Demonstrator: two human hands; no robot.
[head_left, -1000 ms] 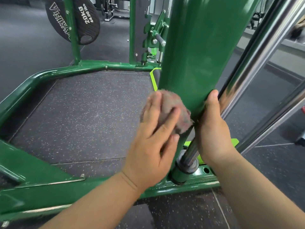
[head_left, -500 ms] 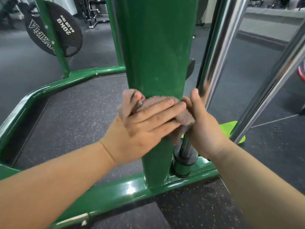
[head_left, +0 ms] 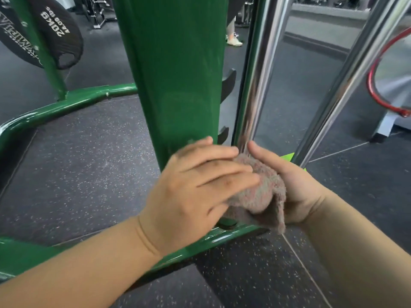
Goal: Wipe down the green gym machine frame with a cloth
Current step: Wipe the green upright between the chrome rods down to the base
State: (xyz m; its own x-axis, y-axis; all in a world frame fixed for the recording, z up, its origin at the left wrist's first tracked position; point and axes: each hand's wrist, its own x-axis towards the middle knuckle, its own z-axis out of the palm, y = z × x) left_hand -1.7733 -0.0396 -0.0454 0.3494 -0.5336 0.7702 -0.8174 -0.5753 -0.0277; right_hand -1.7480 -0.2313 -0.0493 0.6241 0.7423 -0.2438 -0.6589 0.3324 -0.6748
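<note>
Post [head_left: 178, 74]: dead centre, standing on the base rail [head_left: 222, 237] that crosses in front.
Cloth [head_left: 264, 194]: low against the post's right edge, between both hands.
Left hand [head_left: 195, 196]: flat over the cloth's left side, in front of the post.
Right hand [head_left: 295, 187]: right of the cloth, behind it.
Rods [head_left: 255, 85]: right of the post.
Plate [head_left: 51, 34]: far left, behind, on the rear upright [head_left: 44, 54].
Mat [head_left: 89, 163]: left of the post, inside the rails.

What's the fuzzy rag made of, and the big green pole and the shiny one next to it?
Cloth: looks like soft terry or microfibre, fuzzy pile. Green post: probably steel, glossy paint with soft reflections. Shiny rod: likely chromed steel, mirror-bright.
</note>
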